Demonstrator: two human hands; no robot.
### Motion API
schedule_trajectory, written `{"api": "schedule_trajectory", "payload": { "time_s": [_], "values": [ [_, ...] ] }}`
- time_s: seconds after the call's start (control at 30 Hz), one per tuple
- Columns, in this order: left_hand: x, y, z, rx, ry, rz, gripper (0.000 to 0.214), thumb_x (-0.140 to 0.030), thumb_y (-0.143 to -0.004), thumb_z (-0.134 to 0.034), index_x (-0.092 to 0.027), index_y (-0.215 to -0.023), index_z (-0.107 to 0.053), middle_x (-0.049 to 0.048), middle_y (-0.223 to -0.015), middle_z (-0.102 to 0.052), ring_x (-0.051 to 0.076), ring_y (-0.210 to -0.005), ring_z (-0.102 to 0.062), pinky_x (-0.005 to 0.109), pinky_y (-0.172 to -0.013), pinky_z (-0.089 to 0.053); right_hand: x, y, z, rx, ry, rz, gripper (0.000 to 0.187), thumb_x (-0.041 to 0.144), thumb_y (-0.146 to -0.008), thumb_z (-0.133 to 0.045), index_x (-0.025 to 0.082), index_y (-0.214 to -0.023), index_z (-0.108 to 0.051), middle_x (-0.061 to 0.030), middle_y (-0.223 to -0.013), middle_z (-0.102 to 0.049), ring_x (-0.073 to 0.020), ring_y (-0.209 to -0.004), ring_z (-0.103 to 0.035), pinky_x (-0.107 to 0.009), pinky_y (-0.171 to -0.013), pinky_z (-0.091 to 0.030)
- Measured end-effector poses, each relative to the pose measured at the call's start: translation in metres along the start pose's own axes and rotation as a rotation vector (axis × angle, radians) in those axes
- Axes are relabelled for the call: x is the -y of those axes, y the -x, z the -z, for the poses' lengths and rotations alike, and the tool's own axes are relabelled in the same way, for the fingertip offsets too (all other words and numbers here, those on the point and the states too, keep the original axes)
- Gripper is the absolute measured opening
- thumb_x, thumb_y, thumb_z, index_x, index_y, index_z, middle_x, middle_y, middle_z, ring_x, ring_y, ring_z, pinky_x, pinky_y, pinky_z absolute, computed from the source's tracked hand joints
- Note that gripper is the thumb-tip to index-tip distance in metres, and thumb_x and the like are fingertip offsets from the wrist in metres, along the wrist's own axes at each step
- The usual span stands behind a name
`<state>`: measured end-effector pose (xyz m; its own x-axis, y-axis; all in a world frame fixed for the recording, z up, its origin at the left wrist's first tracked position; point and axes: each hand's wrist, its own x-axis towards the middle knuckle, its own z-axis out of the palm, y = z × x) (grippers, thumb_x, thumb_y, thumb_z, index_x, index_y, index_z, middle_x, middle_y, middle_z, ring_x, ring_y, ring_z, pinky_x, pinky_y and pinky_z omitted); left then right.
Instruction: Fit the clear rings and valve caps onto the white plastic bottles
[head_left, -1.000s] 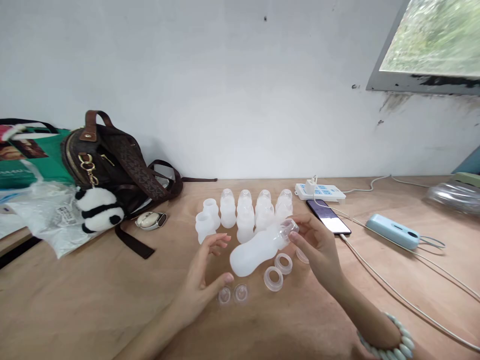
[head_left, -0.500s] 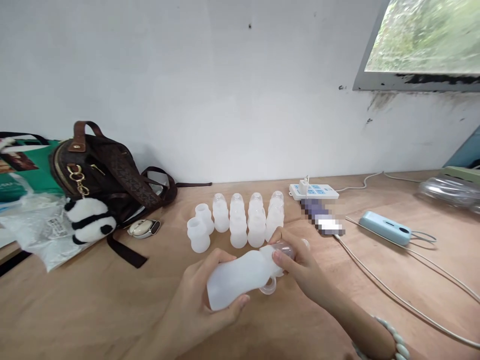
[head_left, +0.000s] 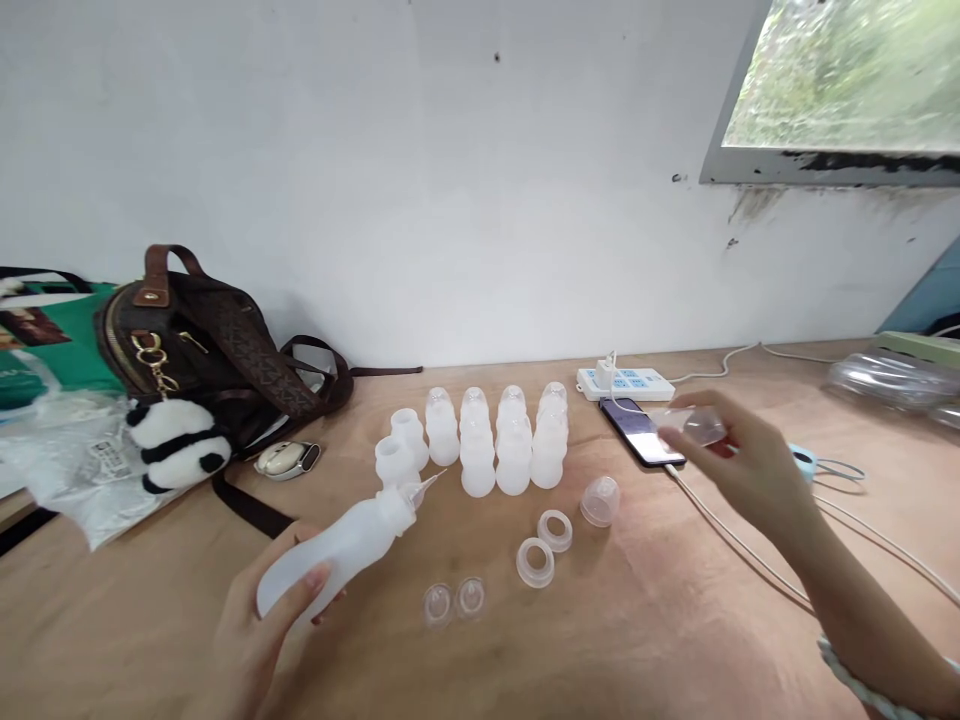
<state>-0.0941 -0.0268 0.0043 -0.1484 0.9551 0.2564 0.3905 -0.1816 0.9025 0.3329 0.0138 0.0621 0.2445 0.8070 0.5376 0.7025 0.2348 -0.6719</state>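
My left hand (head_left: 262, 610) is wrapped around a frosted white squeeze bottle (head_left: 334, 555), tilted with its thin pointed nozzle to the upper right. My right hand (head_left: 742, 470) grips a clear cap (head_left: 703, 425) in its fingers, raised near the phone. On the table between my hands lie two clear nipple-like pieces (head_left: 471, 597), two translucent rings (head_left: 535, 563) and a clear domed cap (head_left: 600, 500). Behind them several small frosted bottles with clear domed caps (head_left: 514, 440) stand in rows. Two open-topped frosted bottles (head_left: 409, 437) stand at their left, one partly behind the nozzle.
A brown backpack (head_left: 202, 350) with a panda charm (head_left: 178, 443) and a mouse-like object (head_left: 285, 458) are at left. A power strip (head_left: 625, 384), a charging phone (head_left: 637, 432), cables and a partly hidden blue device (head_left: 802, 462) lie at right.
My left hand has drawn the squeeze bottle left. My right hand has taken its clear cap off and moved right with it, uncovering the nozzle. The rings and small clear pieces now show.
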Motion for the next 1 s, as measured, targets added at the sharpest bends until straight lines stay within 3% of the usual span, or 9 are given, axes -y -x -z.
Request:
{"api": "schedule_trajectory", "payload": {
  "time_s": [0.1,0.2,0.27,0.37,0.5,0.63,0.73,0.87,1.0],
  "values": [
    [0.002,0.002,-0.006,0.048,-0.028,-0.023,0.039,-0.059,-0.08,-0.066,-0.021,-0.078,-0.063,-0.0024,-0.06,-0.057,0.016,-0.052,-0.053,0.024,-0.047,-0.043,-0.005,0.009,-0.016,0.232,0.208,0.083,0.029,0.051,-0.079,-0.073,0.027,-0.094,-0.069,0.0028,-0.059,-0.056,-0.0177,-0.052,-0.051,-0.028,-0.049,-0.035],
    [-0.011,0.005,-0.018,0.094,-0.036,-0.033,0.04,-0.061,-0.078,-0.067,-0.021,-0.081,-0.063,-0.0024,-0.063,-0.058,0.017,-0.056,-0.054,0.023,-0.049,-0.043,-0.006,0.017,-0.034,0.366,0.34,0.11,0.027,0.043,-0.076,-0.077,0.027,-0.096,-0.07,0.002,-0.062,-0.06,-0.0189,-0.054,-0.055,-0.027,-0.048,-0.034],
    [-0.02,0.004,-0.026,0.099,-0.016,-0.037,0.038,-0.059,-0.079,-0.067,-0.022,-0.081,-0.062,-0.003,-0.063,-0.058,0.016,-0.055,-0.052,0.022,-0.049,-0.041,-0.006,0.017,-0.038,0.389,0.391,0.108,0.031,0.042,-0.075,-0.078,0.027,-0.101,-0.07,0.0027,-0.062,-0.059,-0.0187,-0.053,-0.054,-0.027,-0.047,-0.032],
    [-0.027,-0.001,-0.036,0.114,-0.004,-0.09,0.031,-0.053,-0.08,-0.067,-0.022,-0.083,-0.061,-0.0035,-0.065,-0.059,0.015,-0.055,-0.052,0.022,-0.049,-0.041,-0.001,0.012,-0.034,0.324,0.378,0.086,0.036,0.051,-0.079,-0.075,0.025,-0.103,-0.068,0.0036,-0.06,-0.055,-0.0184,-0.054,-0.053,-0.027,-0.049,-0.032],
    [-0.031,-0.011,-0.054,0.169,-0.013,-0.206,0.027,-0.045,-0.081,-0.07,-0.023,-0.093,-0.061,-0.0034,-0.071,-0.064,0.016,-0.057,-0.057,0.022,-0.05,-0.046,0.021,0.009,-0.037,0.329,0.129,0.122,0.032,0.054,-0.091,-0.06,0.024,-0.096,-0.068,0.0032,-0.059,-0.053,-0.0168,-0.055,-0.051,-0.029,-0.053,-0.036],
    [-0.036,-0.019,-0.075,0.203,-0.075,-0.369,0.031,-0.036,-0.084,-0.072,-0.024,-0.11,-0.06,0.0028,-0.1,-0.073,0.022,-0.084,-0.07,0.028,-0.068,-0.056,0.043,0.019,-0.061,0.597,-0.233,0.062,0.03,0.049,-0.095,-0.054,0.024,-0.106,-0.065,0.0018,-0.067,-0.061,-0.0158,-0.06,-0.057,-0.028,-0.056,-0.042],
    [-0.033,-0.022,-0.085,0.194,-0.186,-0.607,0.034,-0.029,-0.088,-0.071,-0.024,-0.118,-0.058,0.0061,-0.109,-0.072,0.024,-0.096,-0.07,0.031,-0.079,-0.057,0.05,0.029,-0.082,0.755,-0.532,-0.094,0.039,0.056,-0.094,-0.052,0.021,-0.109,-0.06,0.0017,-0.064,-0.064,-0.0144,-0.055,-0.057,-0.026,-0.052,-0.043],
    [-0.021,-0.024,-0.088,0.144,-0.284,-0.857,0.039,-0.03,-0.089,-0.07,-0.025,-0.125,-0.055,0.0062,-0.102,-0.072,0.023,-0.087,-0.071,0.029,-0.074,-0.057,0.049,0.039,-0.1,0.736,-0.657,-0.272,0.04,0.06,-0.085,-0.065,0.02,-0.087,-0.058,0.004,-0.052,-0.061,-0.0112,-0.043,-0.051,-0.023,-0.045,-0.038],
    [-0.019,-0.025,-0.083,0.185,-0.258,-0.856,0.039,-0.03,-0.086,-0.073,-0.024,-0.12,-0.055,0.0019,-0.089,-0.071,0.019,-0.072,-0.068,0.024,-0.063,-0.054,0.044,0.047,-0.11,0.736,-0.673,-0.309,0.039,0.058,-0.083,-0.067,0.021,-0.082,-0.056,0.0031,-0.051,-0.062,-0.0111,-0.042,-0.051,-0.022,-0.044,-0.034]
  ]
}}
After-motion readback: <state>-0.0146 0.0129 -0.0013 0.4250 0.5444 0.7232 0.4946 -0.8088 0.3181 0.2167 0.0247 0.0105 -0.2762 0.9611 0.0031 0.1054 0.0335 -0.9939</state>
